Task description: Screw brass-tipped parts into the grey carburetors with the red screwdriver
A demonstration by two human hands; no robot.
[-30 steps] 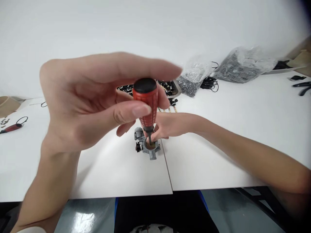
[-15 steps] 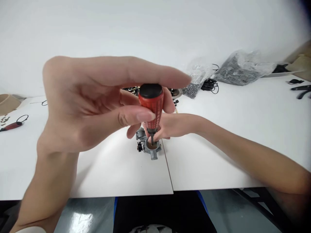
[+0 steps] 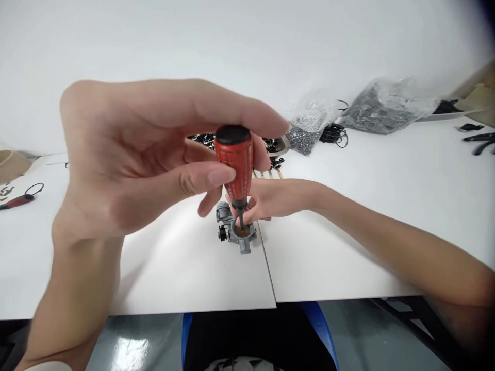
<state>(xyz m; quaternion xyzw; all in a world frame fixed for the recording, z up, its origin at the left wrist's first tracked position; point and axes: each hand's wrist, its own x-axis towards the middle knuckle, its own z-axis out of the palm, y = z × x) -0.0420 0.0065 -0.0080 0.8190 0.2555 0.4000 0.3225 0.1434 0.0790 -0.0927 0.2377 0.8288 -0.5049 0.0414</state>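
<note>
My left hand (image 3: 154, 149) is closed round the red handle of a screwdriver (image 3: 236, 167), thumb and fingers on its sides near the black cap. The shaft points down, its tip inside the round opening of a grey metal carburetor body (image 3: 244, 246) on the table. My right hand (image 3: 266, 200) reaches in behind the screwdriver and grips the far side of the carburetor body; its fingertips are partly hidden by the handle and my left hand. A small black screw-like fitting (image 3: 222, 233) sticks out at the body's left.
Behind the hands stands a metal tray (image 3: 285, 147) of small black and brass parts. Farther right lie plastic bags (image 3: 386, 111), a black cable bundle (image 3: 334, 135) and black-handled pliers (image 3: 479, 139). A red-handled tool (image 3: 17, 202) lies at left. A seam (image 3: 268, 268) splits the tabletop.
My left hand and the screwdriver handle have shifted slightly left and up, tilting the handle a little. The carburetor body and my right hand stay nearly in place.
</note>
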